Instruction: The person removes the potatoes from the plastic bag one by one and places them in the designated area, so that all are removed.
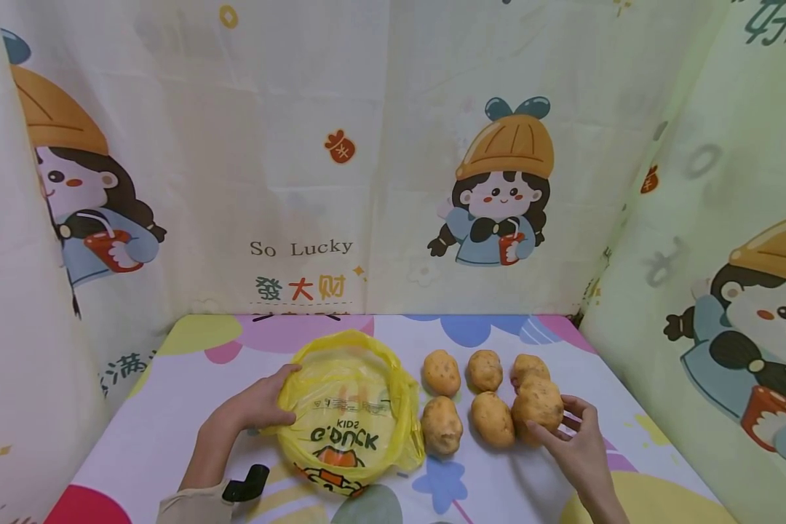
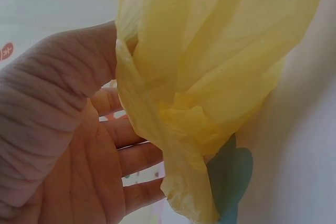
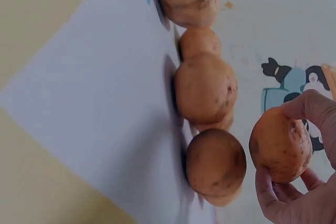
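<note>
My right hand [image 1: 579, 444] holds a potato [image 1: 541, 400] between thumb and fingertips. The right wrist view shows this held potato [image 3: 278, 145] raised off the table, beside several others. My left hand [image 1: 258, 397] lies against the left rim of a thin yellow plastic bag [image 1: 402, 393], thumb and fingers spread apart. In the left wrist view its fingers [image 2: 139, 158] reach fairly straight behind a fold of the bag [image 2: 210, 77], fingertips hidden. The bag's wide mouth faces up; duck lettering shows on it.
Several potatoes [image 1: 442, 372] lie in two rows right of the bag; a near one [image 1: 442, 426] sits close to its edge. The patterned tabletop [image 1: 203, 386] meets printed curtains [image 1: 399, 204] at the back and both sides.
</note>
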The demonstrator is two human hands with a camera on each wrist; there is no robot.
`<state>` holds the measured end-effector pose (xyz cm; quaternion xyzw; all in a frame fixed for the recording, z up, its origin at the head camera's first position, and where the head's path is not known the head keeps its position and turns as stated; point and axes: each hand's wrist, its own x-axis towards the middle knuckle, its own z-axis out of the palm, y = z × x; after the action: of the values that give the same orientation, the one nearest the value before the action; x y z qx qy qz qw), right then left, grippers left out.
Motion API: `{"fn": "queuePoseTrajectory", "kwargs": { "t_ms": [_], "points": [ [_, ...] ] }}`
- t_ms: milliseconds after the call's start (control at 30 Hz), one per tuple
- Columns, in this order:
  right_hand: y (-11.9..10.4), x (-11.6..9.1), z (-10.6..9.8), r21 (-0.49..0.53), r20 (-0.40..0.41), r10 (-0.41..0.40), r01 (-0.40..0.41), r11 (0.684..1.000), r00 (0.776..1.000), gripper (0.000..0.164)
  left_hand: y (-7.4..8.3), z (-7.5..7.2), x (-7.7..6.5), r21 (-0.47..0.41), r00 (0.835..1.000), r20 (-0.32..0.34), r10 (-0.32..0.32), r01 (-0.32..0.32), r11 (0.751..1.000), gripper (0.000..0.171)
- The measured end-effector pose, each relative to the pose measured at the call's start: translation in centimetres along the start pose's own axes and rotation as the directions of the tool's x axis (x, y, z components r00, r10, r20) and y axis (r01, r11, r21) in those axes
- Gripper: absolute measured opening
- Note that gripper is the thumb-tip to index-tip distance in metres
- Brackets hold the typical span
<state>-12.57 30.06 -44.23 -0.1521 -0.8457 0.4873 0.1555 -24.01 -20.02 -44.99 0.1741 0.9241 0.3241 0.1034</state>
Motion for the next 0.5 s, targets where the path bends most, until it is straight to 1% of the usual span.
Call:
{"fn": "queuePoseTrajectory", "kwargs": {
  "t_ms": [267,500],
  "points": [
    [1.1,0.4,-1.4,-0.05,-0.052,0.024,-0.027,0.998,0.998,0.09,0.0,0.0,-0.1,-0.007,1.0,0.001,-0.007,0.007,1.0,0.091],
    [2.7,1.0,-2.6,-0.097,-0.096,0.02,-0.03,0.995,0.995,0.09,0.1,0.0,-0.1,-0.016,1.0,0.004,-0.016,0.016,1.0,0.091]
  ]
}}
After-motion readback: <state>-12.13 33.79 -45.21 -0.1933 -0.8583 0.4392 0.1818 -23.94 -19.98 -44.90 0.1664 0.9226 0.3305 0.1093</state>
